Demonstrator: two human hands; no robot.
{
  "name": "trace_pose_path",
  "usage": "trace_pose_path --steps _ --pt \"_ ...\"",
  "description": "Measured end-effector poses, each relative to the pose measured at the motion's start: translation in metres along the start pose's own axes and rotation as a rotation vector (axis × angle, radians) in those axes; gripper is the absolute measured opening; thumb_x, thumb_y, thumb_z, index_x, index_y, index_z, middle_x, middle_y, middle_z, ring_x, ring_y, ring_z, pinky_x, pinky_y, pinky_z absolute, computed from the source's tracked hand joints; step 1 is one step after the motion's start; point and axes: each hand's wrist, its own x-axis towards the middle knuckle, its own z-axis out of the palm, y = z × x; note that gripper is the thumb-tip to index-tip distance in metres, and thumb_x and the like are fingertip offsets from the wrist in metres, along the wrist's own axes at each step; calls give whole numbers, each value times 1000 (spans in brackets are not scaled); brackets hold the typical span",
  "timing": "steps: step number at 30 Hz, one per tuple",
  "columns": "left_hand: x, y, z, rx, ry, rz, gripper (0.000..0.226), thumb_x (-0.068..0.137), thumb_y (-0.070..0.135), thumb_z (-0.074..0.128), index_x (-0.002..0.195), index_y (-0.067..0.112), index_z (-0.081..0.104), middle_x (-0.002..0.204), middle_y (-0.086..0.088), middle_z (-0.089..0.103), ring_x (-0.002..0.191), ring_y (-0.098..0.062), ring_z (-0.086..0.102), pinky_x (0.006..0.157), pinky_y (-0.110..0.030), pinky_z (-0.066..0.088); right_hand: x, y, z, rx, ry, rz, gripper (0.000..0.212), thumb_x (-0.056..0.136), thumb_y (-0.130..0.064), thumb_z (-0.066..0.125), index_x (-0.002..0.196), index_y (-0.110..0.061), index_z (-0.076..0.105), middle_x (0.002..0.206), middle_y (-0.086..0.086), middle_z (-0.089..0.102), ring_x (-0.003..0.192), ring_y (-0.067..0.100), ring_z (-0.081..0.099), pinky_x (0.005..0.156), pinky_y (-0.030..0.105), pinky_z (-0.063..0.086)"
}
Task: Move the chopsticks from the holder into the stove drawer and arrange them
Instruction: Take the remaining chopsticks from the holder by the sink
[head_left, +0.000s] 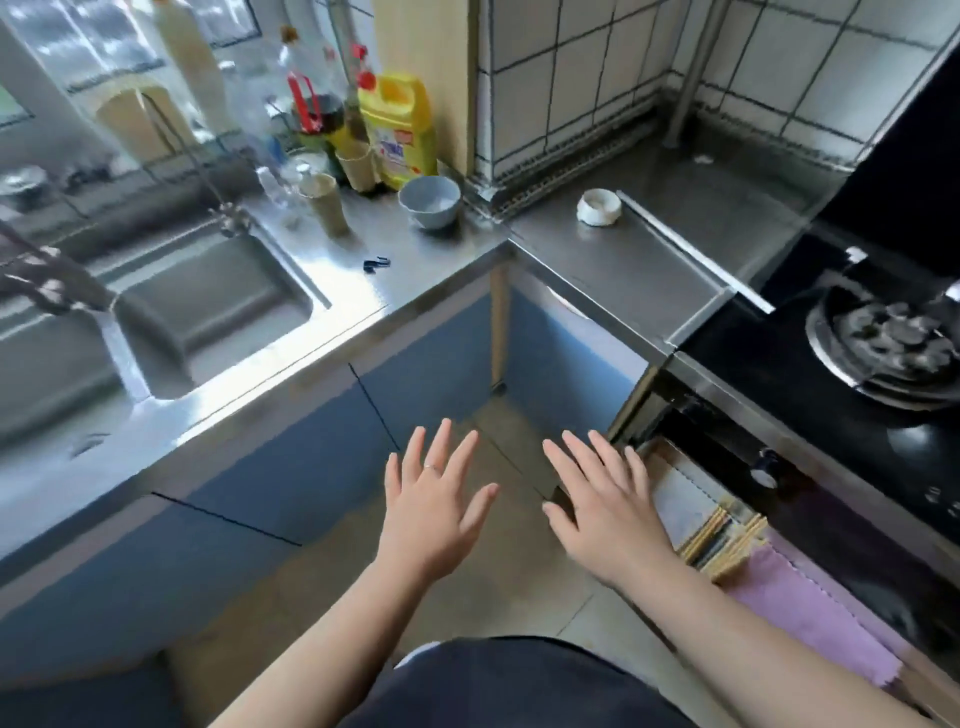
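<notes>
Stainless steel worktop (426, 270) runs in an L, with the sink (208, 312) sunk in its left stretch and the black stove (753, 364) at its right end. Below the stove the drawer (685, 499) stands pulled out, a purple cloth (810, 623) lying along its near part. Both hands hover over the floor before the worktop's inner corner: the left hand (436, 514) and right hand (608, 525) are spread flat, fingers straight, holding nothing. The chopsticks (727, 540) lie bundled in the drawer, just beside the right hand and touching the cloth. Which vessel at the worktop's back edge is the holder, I cannot tell. A careless shove of the drawer would likely skew the bundle, and the cloth might jam it.
</notes>
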Motion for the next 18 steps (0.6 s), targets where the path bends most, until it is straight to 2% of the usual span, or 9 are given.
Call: trace_pose_path --steps 5,10,13,18 --pt "-30 -110 -43 7 88 -144 70 89 68 13 153 41 13 164 6 1 150 -23 -9 117 -46 -9 40 -115 4 -17 54 -150 65 83 -52 37 144 -29 38 148 -2 45 138 28 38 110 56 26" --pt "-77 -213 -78 -56 160 -312 74 86 70 14 153 41 14 164 8 2 150 -20 -11 118 -48 -7 74 -233 13 -16 54 -343 67 83 -51 34 145 -27 39 148 -2 46 139 26 39 111 55 28" --pt "-107 -263 -93 -91 200 -432 69 91 68 25 153 40 13 163 9 3 150 -18 -10 120 -48 -5 89 -301 17 -24 30 -460 68 82 -52 34 144 -26 43 146 0 48 137 28 42 109 54 30" --pt "-149 -327 -113 -150 290 -635 70 89 66 25 153 38 18 163 9 9 149 -18 -6 120 -48 -3 111 -398 26 -28 -16 -687 65 82 -50 42 143 -26 42 147 1 47 137 28 43 109 53 33"
